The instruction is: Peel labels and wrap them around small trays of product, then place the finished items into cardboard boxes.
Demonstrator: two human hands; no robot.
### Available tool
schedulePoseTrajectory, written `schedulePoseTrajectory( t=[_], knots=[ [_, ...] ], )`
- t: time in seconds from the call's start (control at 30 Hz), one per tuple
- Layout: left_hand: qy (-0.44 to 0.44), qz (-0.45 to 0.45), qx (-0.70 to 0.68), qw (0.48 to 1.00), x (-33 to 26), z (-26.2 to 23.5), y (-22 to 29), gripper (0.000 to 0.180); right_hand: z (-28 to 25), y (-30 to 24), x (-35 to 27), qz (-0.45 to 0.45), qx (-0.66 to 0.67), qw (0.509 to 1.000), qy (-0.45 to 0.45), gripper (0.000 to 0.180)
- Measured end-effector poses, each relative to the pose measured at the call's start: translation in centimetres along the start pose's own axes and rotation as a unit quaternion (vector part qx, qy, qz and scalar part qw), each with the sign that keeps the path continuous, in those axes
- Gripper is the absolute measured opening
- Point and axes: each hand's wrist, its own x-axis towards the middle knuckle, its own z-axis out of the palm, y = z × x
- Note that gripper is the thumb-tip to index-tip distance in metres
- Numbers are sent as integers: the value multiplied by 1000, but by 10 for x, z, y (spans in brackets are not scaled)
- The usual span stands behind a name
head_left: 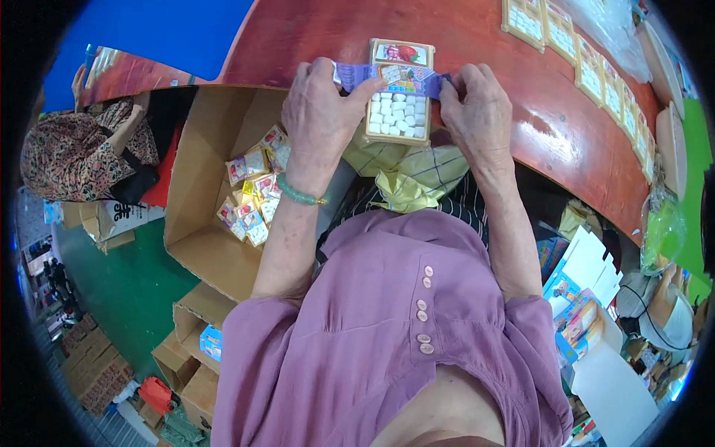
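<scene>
A tan tray [398, 135] lies near the edge of the red table in front of me. Rows of small white pieces [398, 115] fill its lower part, and a strawberry picture card [402, 53] shows at its top. Across the tray runs a printed purple paper band [424, 83]. My left hand [322, 115] pinches the band's left end, thumb pressing on its front. At the other end, my right hand [477, 112] has its fingers closed on the band's tip. Whether the band goes underneath the tray is hidden.
A cardboard box [212, 179] below the table edge holds several banded trays [257, 194]. A row of unbanded trays [588, 71] lines the table's right side. Yellow checked cloth [417, 179] covers my lap. Another person [97, 153] sits at far left.
</scene>
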Motion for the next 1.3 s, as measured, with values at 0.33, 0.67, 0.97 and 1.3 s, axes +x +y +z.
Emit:
schedulePoseTrajectory(
  t=[0.33,0.67,0.97,1.3],
  knots=[
    [-25,-59,-118,991,-10,-4,2,44,-13,-2,-20,-3,12,1000,-24,15],
    [-48,-118,-218,968,-17,16,-13,42,-13,-1,-30,-57,-25,998,10,13],
    [-64,-203,-548,809,-29,27,-11,29,-18,1,-39,-53,-13,998,14,12],
    [-123,-200,-755,612,-50,23,4,30,-38,-2,-59,131,186,971,-76,9]
  ],
)
